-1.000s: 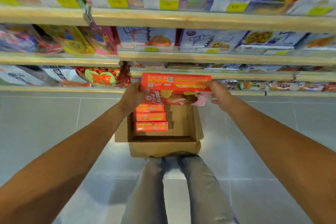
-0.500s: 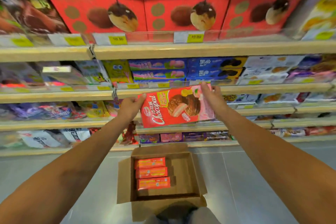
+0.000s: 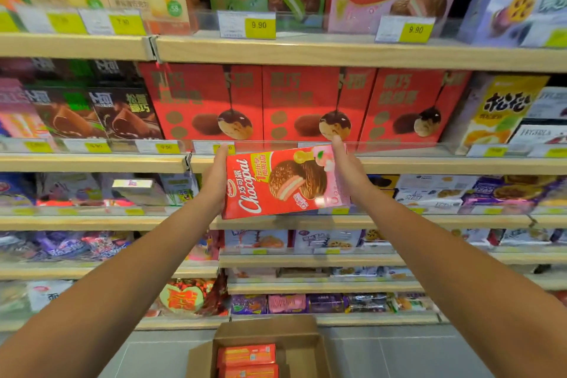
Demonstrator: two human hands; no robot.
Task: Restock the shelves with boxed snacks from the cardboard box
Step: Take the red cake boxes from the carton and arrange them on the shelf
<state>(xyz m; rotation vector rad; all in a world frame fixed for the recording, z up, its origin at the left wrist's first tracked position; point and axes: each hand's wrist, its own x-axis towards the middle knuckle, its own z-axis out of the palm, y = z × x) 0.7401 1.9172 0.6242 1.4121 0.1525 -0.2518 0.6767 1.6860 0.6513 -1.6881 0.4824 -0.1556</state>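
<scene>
From the head camera, a red-and-pink Chocopai box (its front also carries Chinese writing and a pictured chocolate pie) is held up, slightly tilted, in front of the shelves, where yellow price tags read 9.90. The left hand grips its left end and the right hand its right end, fingertips reaching past the top edge. Below, on grey floor tiles, the open cardboard box holds orange boxes.
</scene>
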